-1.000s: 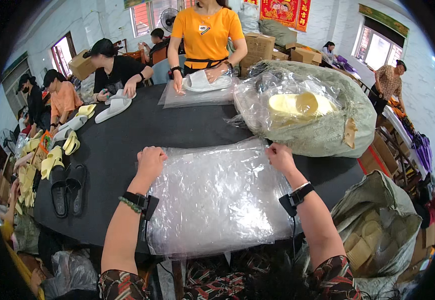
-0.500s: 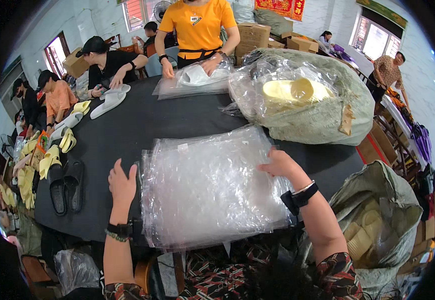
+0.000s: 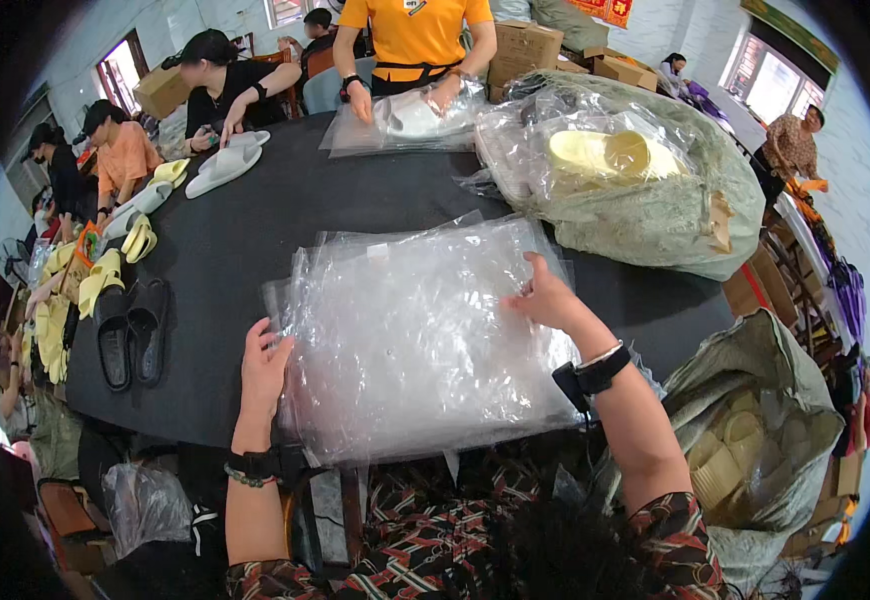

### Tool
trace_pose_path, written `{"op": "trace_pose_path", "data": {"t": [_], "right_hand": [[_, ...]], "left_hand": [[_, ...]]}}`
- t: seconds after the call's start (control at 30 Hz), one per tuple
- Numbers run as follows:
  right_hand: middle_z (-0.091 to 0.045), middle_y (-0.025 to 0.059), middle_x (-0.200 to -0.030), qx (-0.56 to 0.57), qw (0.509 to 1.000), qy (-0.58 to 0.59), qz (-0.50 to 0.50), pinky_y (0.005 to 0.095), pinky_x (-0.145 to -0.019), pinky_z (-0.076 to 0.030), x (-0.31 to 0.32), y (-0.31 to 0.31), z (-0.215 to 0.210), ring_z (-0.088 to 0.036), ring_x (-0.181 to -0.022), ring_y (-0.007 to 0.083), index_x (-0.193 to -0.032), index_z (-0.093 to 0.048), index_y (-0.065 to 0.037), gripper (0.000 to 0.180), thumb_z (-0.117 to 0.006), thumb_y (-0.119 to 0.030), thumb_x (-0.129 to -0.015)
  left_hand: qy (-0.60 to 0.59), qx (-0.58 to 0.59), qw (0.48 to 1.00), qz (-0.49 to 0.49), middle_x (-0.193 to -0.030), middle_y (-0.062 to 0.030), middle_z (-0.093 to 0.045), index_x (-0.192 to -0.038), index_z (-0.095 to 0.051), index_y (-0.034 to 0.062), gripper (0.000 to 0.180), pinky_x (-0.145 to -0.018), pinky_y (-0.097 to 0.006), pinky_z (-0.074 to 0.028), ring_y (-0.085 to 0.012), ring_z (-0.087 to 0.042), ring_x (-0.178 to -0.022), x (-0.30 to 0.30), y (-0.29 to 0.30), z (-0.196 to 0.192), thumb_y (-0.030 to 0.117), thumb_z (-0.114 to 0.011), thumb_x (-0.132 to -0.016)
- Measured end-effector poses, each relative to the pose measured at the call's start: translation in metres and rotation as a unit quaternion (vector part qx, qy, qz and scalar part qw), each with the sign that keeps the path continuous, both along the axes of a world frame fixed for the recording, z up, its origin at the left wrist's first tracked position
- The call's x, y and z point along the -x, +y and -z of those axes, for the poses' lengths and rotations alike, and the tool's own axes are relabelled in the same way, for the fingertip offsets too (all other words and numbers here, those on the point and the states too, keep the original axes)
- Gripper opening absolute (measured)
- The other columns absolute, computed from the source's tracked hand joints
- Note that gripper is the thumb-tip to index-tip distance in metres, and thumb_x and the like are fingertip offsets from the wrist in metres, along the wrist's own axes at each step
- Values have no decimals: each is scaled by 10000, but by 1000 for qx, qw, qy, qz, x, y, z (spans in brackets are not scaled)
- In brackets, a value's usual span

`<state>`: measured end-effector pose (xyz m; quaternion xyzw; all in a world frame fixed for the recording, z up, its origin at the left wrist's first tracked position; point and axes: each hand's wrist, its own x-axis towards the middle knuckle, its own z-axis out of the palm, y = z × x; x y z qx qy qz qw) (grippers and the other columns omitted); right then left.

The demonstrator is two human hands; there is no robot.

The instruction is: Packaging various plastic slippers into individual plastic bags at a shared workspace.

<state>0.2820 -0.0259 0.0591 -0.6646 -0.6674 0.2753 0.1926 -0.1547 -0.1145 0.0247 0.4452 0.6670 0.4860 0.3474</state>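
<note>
A thick stack of clear plastic bags (image 3: 425, 340) lies on the black table (image 3: 245, 250) right in front of me. My left hand (image 3: 263, 365) rests at the stack's left edge, fingers stretched over the plastic. My right hand (image 3: 547, 298) lies on the stack's upper right part, fingers pinching at the top bag. Both wrists wear dark bands.
A large sack of yellow slippers (image 3: 625, 170) sits at the table's right. A black slipper pair (image 3: 130, 330) and yellow slippers (image 3: 105, 275) lie at the left. Across the table a person in orange (image 3: 415, 40) handles a white slipper in a bag. Another open sack (image 3: 755, 430) stands at my right.
The bag stack has been turned and pulled closer to me. My left hand moved from the stack's top left corner down to its left edge; my right hand shifted along the right side.
</note>
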Motion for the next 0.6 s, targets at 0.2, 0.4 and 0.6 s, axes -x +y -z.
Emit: {"op": "trace_pose_path", "data": {"t": [0.2,0.4,0.6], "right_hand": [[-701,167,-819,6,984,172,47,358,-573,-560,-26,-18,-12,-708,-671,223,-1433,-345,65,778,-787,-174,-840],[-677,139,-707,-75,993,66,69,355,-555,-526,-44,-21,14,-671,-597,202,-1327,-466,57,626,-780,-175,-838],[-631,81,-753,-81,986,114,86,316,-471,-446,-47,-23,35,-555,-560,130,-1362,-457,13,568,-714,-67,-861]], "left_hand": [[-3,-84,991,105,-1339,-159,-527,-1465,-401,10,624,-910,-336,-526,-219,-596,-1138,-5,12,-4,60,-679,-909],[536,-152,827,82,-1537,-209,-362,-1452,-470,82,678,-1153,-565,-245,-429,-322,-1425,-55,-19,-55,267,-730,-853],[462,-146,823,296,-1595,-172,-304,-1499,-432,179,719,-1154,-706,-29,-419,-172,-1499,-138,-56,-46,624,-485,-937]]}}
